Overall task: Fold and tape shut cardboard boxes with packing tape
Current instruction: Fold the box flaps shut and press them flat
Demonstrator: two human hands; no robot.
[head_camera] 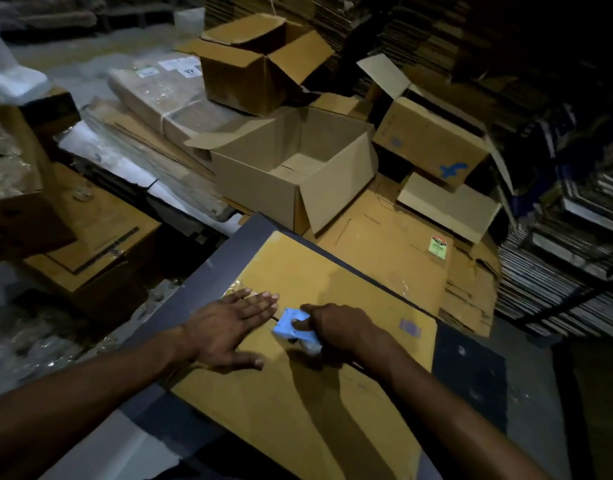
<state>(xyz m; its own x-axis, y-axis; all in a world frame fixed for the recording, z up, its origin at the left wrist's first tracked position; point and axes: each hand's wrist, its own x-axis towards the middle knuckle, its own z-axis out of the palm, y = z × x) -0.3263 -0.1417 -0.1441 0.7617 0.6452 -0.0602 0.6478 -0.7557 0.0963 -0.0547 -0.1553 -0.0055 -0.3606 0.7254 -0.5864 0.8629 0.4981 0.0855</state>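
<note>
- Cardboard box (333, 393): flat-topped, lying on dark table (194, 271), near its far corner, flaps down w/ seam running across the top.
- Left hand (229, 327): fingers straight and spread, palm pressed flat on box top beside the seam; fingertips over shiny clear tape (235, 289) at box's left edge.
- Right hand (339, 327): fingers curled round a blue tape dispenser (294, 327), held against box top just beside left hand (roll itself hidden under the hand).
- Small dark label (409, 328) on box top, right of right hand.
- Behind table: three open empty boxes (291, 178), flaps up, one stacked higher at back, one w/ blue mark at right.
- Flattened cardboard sheets (402, 244) under them, w/ green sticker (438, 247).
- Right side: tall stacks of flat cartons (558, 254), dim.
- Left: plastic-wrapped bundles (152, 91), blurred.
</note>
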